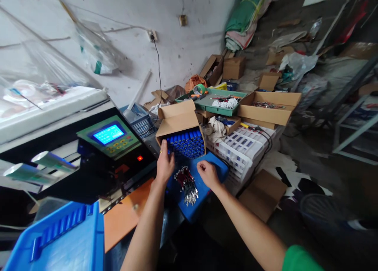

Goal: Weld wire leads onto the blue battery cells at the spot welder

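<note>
A cardboard box point(180, 116) lies on its side with its mouth toward me, packed with rows of blue cylindrical cells point(189, 145). My left hand point(165, 165) is at the box's lower left corner, index finger stretched up and thumb apart; whether it touches the box or a cell I cannot tell. Over the blue surface point(211, 160), to the right, my right hand point(207, 173) has its fingers curled together; anything inside them is hidden. Between both hands lies a bundle of short dark-red and black wire leads point(187, 185) with silvery ends.
On the left stands a machine with a lit blue display point(108, 134), and below it a blue tray point(66, 247) holds several cells. A white crate point(236, 149), a green tray point(206, 101) and an open carton point(265, 119) of leads are at the right.
</note>
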{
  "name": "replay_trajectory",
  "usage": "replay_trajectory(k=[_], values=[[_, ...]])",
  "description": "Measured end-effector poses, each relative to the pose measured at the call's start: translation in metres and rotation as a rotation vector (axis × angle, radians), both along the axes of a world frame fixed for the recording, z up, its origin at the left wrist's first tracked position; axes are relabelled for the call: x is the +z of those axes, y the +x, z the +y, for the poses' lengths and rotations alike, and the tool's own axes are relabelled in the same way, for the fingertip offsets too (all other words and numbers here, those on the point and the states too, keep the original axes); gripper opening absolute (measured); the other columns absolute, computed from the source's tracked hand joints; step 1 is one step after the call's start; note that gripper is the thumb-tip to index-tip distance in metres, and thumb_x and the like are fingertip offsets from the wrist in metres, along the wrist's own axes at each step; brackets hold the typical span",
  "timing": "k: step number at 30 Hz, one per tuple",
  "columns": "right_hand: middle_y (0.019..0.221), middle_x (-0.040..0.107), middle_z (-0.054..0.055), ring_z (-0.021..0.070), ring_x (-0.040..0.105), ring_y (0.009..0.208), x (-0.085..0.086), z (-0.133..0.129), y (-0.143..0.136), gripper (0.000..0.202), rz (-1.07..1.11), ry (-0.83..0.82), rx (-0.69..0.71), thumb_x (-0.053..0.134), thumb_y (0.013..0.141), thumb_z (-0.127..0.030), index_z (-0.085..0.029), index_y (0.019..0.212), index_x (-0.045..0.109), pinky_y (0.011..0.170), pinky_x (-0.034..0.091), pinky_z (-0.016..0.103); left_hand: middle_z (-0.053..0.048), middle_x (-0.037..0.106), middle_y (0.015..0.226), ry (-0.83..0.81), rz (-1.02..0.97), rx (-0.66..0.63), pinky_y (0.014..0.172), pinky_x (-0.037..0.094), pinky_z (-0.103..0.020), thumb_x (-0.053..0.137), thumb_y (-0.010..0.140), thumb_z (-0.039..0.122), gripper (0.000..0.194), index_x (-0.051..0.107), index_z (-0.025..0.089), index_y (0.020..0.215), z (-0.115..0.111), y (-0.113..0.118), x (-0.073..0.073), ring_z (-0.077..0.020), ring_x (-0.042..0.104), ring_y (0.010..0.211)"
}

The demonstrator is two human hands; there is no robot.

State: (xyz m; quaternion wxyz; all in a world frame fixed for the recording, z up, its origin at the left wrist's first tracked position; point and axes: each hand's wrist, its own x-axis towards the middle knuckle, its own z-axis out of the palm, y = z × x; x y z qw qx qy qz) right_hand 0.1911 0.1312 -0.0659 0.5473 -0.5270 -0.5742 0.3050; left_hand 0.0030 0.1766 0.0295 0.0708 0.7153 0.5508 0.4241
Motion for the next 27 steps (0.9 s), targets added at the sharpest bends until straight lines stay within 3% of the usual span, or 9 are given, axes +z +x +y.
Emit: replay_trajectory(k=[2, 4, 8, 11, 14, 18, 23, 27], values=[[0.081, 0.073, 0.007, 0.0205, 0.068, 0.077, 0.0, 0.0, 0.0, 0.018, -0.039, 0.001, -0.007, 0.052, 0.087, -0.027, -0.019, 0.083, 0.067, 0.077, 0.051, 0.03, -0.012, 0.04, 0.157, 0.029, -0.036, -0.014, 0.118, 0.037, -0.042, 0.049, 0.093, 0.028, 0.059, 0.038, 0.02, 0.151, -0.03, 0.001, -0.001, -0.0245, 0.042, 0.142], [0.081, 0.073, 0.006, 0.0199, 0.068, 0.077, 0.001, 0.0, 0.0, 0.018, -0.097, 0.005, -0.005, 0.052, 0.088, -0.026, -0.019, 0.084, 0.068, 0.077, 0.05, 0.029, -0.011, 0.053, 0.147, 0.056, -0.069, -0.004, 0.112, 0.044, -0.041, 0.048, 0.095, 0.031, 0.051, 0.047, 0.022, 0.145, -0.07, -0.002, -0.01, -0.0241, 0.054, 0.132], [0.083, 0.074, 0.005, 0.0197, 0.068, 0.079, 0.009, 0.003, -0.004, 0.016, -0.3, -0.049, -0.002, 0.054, 0.087, -0.022, -0.021, 0.083, 0.07, 0.075, 0.048, 0.027, -0.008, 0.073, 0.114, 0.011, -0.072, 0.043, 0.089, 0.059, -0.036, 0.054, 0.094, 0.034, 0.036, 0.063, 0.023, 0.126, -0.156, -0.019, -0.052, -0.0228, 0.072, 0.101], [0.085, 0.076, 0.003, 0.0185, 0.068, 0.082, 0.023, 0.012, -0.012, 0.016, -0.436, -0.17, 0.036, 0.056, 0.087, -0.021, -0.023, 0.085, 0.072, 0.071, 0.045, 0.023, -0.007, 0.077, 0.1, 0.005, -0.002, 0.026, 0.076, 0.06, -0.031, 0.052, 0.095, 0.034, 0.028, 0.069, 0.021, 0.113, -0.197, -0.031, -0.083, -0.0206, 0.074, 0.086], [0.087, 0.076, 0.002, 0.0171, 0.069, 0.084, 0.036, 0.02, -0.024, 0.016, -0.531, -0.266, 0.12, 0.058, 0.086, -0.021, -0.023, 0.086, 0.074, 0.068, 0.043, 0.021, -0.007, 0.077, 0.093, 0.05, 0.045, 0.001, 0.069, 0.059, -0.026, 0.051, 0.096, 0.033, 0.028, 0.069, 0.019, 0.111, -0.212, -0.036, -0.098, -0.0181, 0.074, 0.077], [0.087, 0.077, 0.005, 0.0194, 0.069, 0.085, 0.043, 0.021, -0.039, 0.016, -0.662, -0.332, 0.15, 0.062, 0.087, -0.03, -0.021, 0.084, 0.074, 0.066, 0.041, 0.023, -0.006, 0.077, 0.09, 0.082, 0.033, 0.054, 0.067, 0.058, -0.025, 0.05, 0.096, 0.032, 0.027, 0.069, 0.019, 0.11, -0.211, -0.035, -0.101, -0.0172, 0.073, 0.074], [0.081, 0.076, 0.009, 0.0219, 0.07, 0.082, 0.041, 0.014, -0.046, 0.024, -0.725, -0.375, 0.108, 0.06, 0.088, -0.034, -0.019, 0.076, 0.074, 0.062, 0.038, 0.025, -0.005, 0.076, 0.087, 0.089, 0.035, 0.063, 0.066, 0.057, -0.026, 0.05, 0.096, 0.033, 0.027, 0.069, 0.019, 0.11, -0.209, -0.033, -0.103, -0.017, 0.072, 0.069], [0.067, 0.071, 0.005, 0.0201, 0.067, 0.075, 0.032, 0.017, -0.042, 0.023, -0.571, -0.368, 0.097, 0.062, 0.083, -0.033, -0.019, 0.069, 0.072, 0.061, 0.037, 0.024, -0.005, 0.076, 0.087, 0.071, 0.023, 0.077, 0.067, 0.056, -0.026, 0.05, 0.096, 0.033, 0.027, 0.069, 0.02, 0.109, -0.209, -0.032, -0.105, -0.0173, 0.072, 0.071]])
